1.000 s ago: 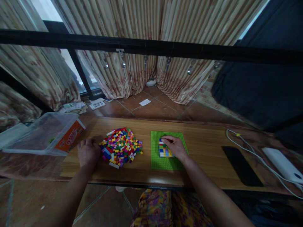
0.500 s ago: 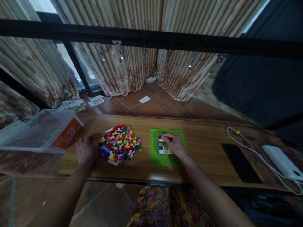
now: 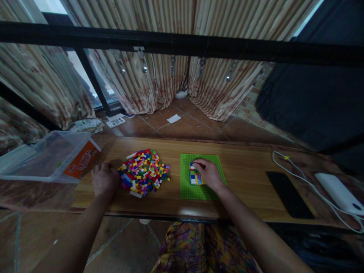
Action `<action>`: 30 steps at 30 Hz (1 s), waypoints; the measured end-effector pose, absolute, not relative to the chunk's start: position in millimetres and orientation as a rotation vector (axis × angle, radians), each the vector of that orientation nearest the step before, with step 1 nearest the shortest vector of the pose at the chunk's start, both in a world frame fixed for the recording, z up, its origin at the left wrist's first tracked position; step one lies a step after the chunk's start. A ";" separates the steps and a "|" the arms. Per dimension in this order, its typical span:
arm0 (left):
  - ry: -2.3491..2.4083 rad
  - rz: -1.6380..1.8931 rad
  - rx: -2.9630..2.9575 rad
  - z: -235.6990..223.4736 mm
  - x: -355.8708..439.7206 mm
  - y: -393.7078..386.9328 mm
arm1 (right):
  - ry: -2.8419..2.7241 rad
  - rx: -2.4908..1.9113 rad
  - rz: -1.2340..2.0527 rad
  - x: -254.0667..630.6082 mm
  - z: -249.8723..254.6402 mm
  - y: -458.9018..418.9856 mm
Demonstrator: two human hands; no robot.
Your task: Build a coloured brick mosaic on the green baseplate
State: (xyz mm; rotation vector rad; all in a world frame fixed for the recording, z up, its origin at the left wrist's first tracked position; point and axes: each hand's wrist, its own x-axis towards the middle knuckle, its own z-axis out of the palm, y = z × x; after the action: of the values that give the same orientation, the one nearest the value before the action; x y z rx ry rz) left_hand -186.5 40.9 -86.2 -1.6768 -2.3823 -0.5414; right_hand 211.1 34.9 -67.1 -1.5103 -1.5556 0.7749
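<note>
My right hand (image 3: 209, 174) is over the green studded baseplate (image 3: 186, 192). Its thumb and fingertips are pinched together at the far side of a low block of bricks (image 3: 193, 177) in white, blue, yellow and red. A bit of dark red shows by the fingers, but whatever they pinch is mostly hidden. To the left, my left hand (image 3: 104, 179) rests on the wooden tabletop with its fingers curled in, its thumb side close against a heap of loose coloured building bricks (image 3: 146, 170). Nothing shows in that hand, though its palm is hidden.
A clear plastic box (image 3: 54, 157) with an orange label stands at the far left. At right lie a black flat slab (image 3: 288, 193), a white power bank (image 3: 338, 193) and a white cable (image 3: 303, 177). A black rail (image 3: 182, 42) crosses above the table.
My right fingertips have shifted very slightly over the brick block, still pinched. My left hand stays by the heap. The view has tilted a little.
</note>
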 end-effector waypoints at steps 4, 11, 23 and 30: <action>-2.393 -0.521 -1.665 -85.5 -186.3 40.8 | -1.503 -1.480 0.804 212.0 -69.7 33.7; -2.393 -0.473 -1.712 -78.9 -184.3 38.6 | -1.176 -1.488 0.719 239.6 -78.2 27.4; -2.392 -0.578 -1.654 -82.4 -184.0 38.3 | -1.578 -1.574 0.335 224.8 -59.8 0.6; -2.418 -0.577 -1.656 -84.2 -181.4 36.5 | -1.906 -1.352 0.352 150.5 -53.8 -35.1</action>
State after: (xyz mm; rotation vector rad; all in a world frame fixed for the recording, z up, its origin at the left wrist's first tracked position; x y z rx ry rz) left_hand -181.4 36.5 -84.2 -1.6558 -2.4175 -0.5767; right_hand 150.5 -35.1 -53.8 -1.3519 -1.9065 0.3517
